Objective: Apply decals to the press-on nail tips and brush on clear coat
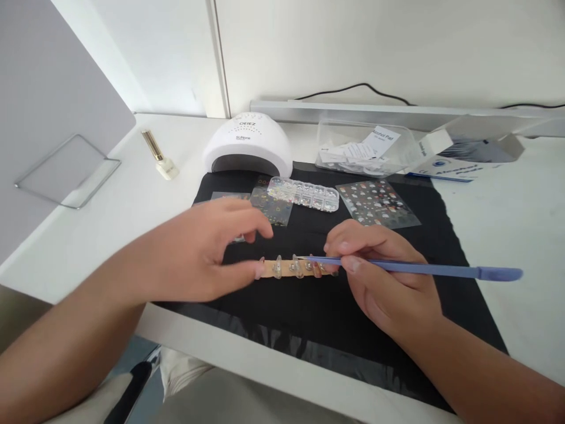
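Observation:
Several clear nail tips [298,268] stand in a row on a wooden strip [286,268] lying on the black cloth [282,312]. My right hand [388,271] pinches a slim blue nail brush [410,268], its fine tip over the middle nail tips; I cannot tell whether it touches them. My left hand [212,250] is at the strip's left end, thumb against it, with the fingers apart and curved above. The strip's right end is partly hidden by my right hand. Behind lie a clear case of small gems [304,195] and a sticker sheet [377,203].
A white nail lamp [247,141] stands at the back. Right of it are a clear bin [366,147] of alcohol pads and an opened box [468,156]. A nail polish bottle [165,166] and a wire stand [68,171] are on the left. More sticker sheets [273,209] lie beside the case.

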A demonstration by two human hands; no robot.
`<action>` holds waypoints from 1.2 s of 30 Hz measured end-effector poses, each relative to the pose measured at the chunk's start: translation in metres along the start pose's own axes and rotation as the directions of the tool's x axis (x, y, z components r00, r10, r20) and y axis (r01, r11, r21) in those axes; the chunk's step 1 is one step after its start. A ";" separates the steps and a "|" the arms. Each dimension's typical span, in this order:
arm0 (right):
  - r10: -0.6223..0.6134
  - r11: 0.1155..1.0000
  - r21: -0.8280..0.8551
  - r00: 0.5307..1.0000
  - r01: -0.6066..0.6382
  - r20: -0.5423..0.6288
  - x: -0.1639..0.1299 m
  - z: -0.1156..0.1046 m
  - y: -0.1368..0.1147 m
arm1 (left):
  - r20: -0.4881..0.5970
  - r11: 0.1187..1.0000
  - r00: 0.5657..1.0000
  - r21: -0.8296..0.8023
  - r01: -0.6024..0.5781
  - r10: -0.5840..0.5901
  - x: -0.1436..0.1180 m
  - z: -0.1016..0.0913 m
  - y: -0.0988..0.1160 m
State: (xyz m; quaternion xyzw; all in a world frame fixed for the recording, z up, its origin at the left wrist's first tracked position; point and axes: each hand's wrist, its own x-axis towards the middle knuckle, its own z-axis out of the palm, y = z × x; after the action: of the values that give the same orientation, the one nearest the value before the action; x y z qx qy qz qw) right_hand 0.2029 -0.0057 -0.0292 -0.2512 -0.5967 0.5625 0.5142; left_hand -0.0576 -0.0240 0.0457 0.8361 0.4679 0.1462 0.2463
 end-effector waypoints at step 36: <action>0.053 0.731 -0.682 0.997 0.000 0.056 0.008 0.031 -0.019 | 0.206 0.993 0.975 0.060 -0.103 0.089 0.018 0.032 -0.031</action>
State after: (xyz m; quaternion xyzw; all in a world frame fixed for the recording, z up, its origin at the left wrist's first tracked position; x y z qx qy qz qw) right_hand 0.1777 -0.0158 -0.0039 -0.4102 -0.7757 0.3206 0.3567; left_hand -0.0552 -0.0042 0.0017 0.8764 0.4042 0.0554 0.2557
